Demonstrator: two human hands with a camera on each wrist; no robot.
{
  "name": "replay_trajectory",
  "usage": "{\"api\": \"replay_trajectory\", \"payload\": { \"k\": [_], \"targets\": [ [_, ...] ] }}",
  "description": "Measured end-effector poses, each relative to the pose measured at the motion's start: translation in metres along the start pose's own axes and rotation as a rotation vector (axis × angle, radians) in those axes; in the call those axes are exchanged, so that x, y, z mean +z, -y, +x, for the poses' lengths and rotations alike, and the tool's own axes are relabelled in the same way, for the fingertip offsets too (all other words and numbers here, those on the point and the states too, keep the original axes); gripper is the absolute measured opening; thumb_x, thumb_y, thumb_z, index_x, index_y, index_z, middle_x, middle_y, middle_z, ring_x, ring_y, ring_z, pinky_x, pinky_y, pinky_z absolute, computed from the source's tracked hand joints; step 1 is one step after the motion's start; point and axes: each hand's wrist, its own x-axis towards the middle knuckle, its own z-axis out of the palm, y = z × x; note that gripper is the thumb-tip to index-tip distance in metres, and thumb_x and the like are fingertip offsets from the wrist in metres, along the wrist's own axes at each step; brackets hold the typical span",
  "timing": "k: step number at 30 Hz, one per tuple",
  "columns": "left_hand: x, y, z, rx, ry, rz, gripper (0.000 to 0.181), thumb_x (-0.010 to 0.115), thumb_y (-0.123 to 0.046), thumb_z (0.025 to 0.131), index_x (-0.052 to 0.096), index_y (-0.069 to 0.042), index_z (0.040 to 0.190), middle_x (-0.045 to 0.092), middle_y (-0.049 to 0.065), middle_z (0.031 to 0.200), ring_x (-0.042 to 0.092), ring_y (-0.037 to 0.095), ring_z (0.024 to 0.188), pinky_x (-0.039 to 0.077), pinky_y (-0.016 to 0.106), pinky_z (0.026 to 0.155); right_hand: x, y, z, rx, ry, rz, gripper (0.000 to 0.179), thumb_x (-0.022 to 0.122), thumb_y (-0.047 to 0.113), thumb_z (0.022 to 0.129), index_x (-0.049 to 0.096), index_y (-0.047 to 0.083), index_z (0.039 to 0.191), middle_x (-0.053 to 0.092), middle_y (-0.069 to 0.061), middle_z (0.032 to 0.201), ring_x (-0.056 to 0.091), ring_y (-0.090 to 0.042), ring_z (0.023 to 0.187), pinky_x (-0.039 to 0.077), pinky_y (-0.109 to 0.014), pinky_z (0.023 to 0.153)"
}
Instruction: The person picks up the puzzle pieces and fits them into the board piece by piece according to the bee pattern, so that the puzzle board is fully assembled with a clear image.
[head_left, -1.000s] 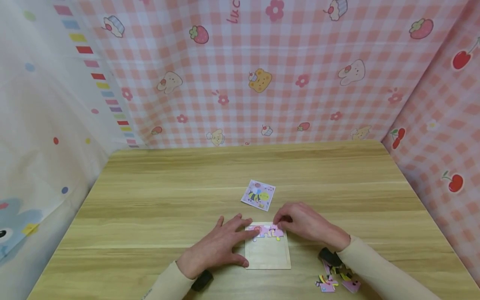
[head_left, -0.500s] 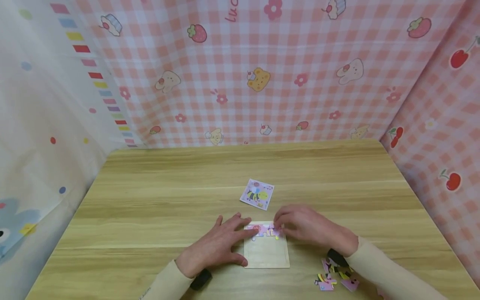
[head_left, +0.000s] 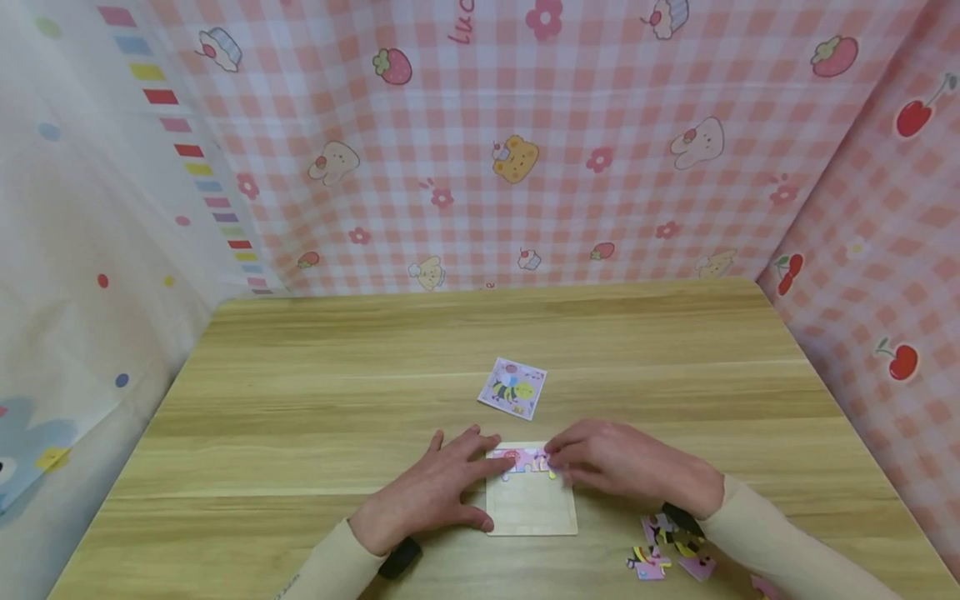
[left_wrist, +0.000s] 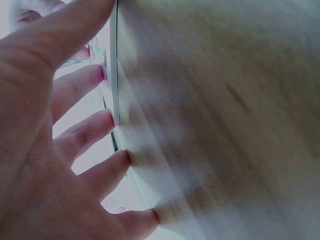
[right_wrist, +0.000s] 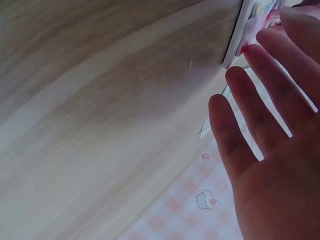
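Note:
A square wooden puzzle tray [head_left: 531, 508] lies on the table, with joined pink jigsaw pieces [head_left: 531, 457] along its far edge. My left hand [head_left: 427, 493] spreads over the tray's left side, one fingertip on the pieces and the thumb at the near left corner. In the left wrist view, the left hand's fingers [left_wrist: 100, 172] are apart and nearly straight. At the far right corner, my right hand [head_left: 622, 462] touches the pieces with its fingertips and partly covers them. The right wrist view shows its long fingers [right_wrist: 232, 130] extended beside the tray's edge [right_wrist: 236, 40].
A picture card [head_left: 513, 388] with a bee lies beyond the tray. Several loose jigsaw pieces [head_left: 649, 564] lie near my right wrist, some overlapping. Another pink piece [head_left: 763, 587] shows partly beneath the right sleeve. A checked curtain [head_left: 450, 167] hangs behind the table.
My right hand has shifted from a pinch at the tray's far edge to lying flatter over the right-hand piece, its wrist moving right. The left hand keeps its place.

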Motion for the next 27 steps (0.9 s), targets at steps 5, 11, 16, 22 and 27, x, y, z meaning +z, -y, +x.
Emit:
{"api": "replay_trajectory", "payload": {
  "k": [5, 11, 16, 22, 27],
  "targets": [
    [0.000, 0.000, 0.001, 0.004, 0.008, 0.010, 0.079, 0.082, -0.050, 0.084, 0.052, -0.029, 0.154, 0.042, 0.005, 0.161, 0.029, 0.036, 0.153, 0.027, 0.074, 0.114, 0.002, -0.002, -0.005, -0.032, 0.008, -0.037, 0.033, 0.067, 0.022, 0.102, 0.071, 0.013, 0.134, 0.064, -0.001, 0.140, 0.059, -0.020, 0.128, 0.051, -0.043, 0.106],
    [-0.001, 0.000, 0.001, -0.002, 0.027, 0.022, 0.079, 0.080, -0.051, 0.086, 0.049, -0.029, 0.155, 0.039, 0.004, 0.163, 0.027, 0.035, 0.154, 0.024, 0.073, 0.116, 0.001, -0.002, -0.011, -0.054, 0.036, -0.129, 0.036, 0.067, 0.022, 0.102, 0.069, 0.015, 0.138, 0.060, 0.000, 0.146, 0.057, -0.021, 0.133, 0.049, -0.047, 0.108],
    [-0.002, 0.000, 0.000, -0.009, 0.040, 0.029, 0.079, 0.078, -0.052, 0.087, 0.048, -0.030, 0.156, 0.038, 0.003, 0.164, 0.026, 0.035, 0.154, 0.024, 0.072, 0.116, 0.000, 0.000, -0.010, -0.040, 0.049, -0.184, 0.035, 0.067, 0.023, 0.102, 0.069, 0.019, 0.137, 0.058, 0.003, 0.148, 0.056, -0.022, 0.133, 0.049, -0.050, 0.107],
    [-0.002, 0.000, 0.000, -0.011, 0.046, 0.044, 0.078, 0.078, -0.053, 0.087, 0.048, -0.031, 0.156, 0.038, 0.003, 0.164, 0.026, 0.034, 0.155, 0.025, 0.072, 0.116, 0.001, 0.001, -0.004, -0.049, 0.031, -0.201, 0.030, 0.068, 0.025, 0.102, 0.073, 0.019, 0.130, 0.062, 0.002, 0.141, 0.059, -0.021, 0.127, 0.052, -0.048, 0.103],
    [-0.001, -0.001, 0.001, -0.012, 0.046, 0.055, 0.079, 0.077, -0.055, 0.087, 0.048, -0.032, 0.156, 0.038, 0.002, 0.164, 0.025, 0.033, 0.155, 0.025, 0.072, 0.116, 0.001, 0.000, 0.007, -0.012, -0.002, -0.095, 0.021, 0.072, 0.025, 0.099, 0.078, 0.016, 0.116, 0.068, 0.002, 0.127, 0.065, -0.016, 0.113, 0.055, -0.041, 0.097]
  ]
}}
